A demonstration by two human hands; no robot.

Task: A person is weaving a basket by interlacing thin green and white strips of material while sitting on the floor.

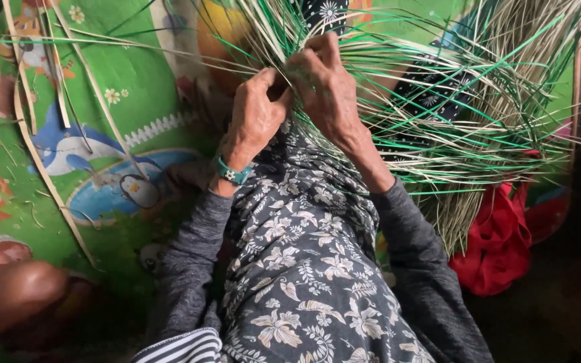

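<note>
From your head view, your left hand (253,117) and right hand (324,84) both pinch the pale and green weaving strips (438,128) fanning rightward over your lap. Loosen either pinch and the crossing strands could spring apart.

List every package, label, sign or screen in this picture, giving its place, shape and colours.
None of these is in view.
Nearest in kind: the green picture-printed floor mat under the pale and green weaving strips, with cartoon animals in blue, white and orange.

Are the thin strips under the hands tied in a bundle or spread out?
Spread out: the strips fan loosely sideways from both hands, uncrossed ends pointing everywhere.
</note>
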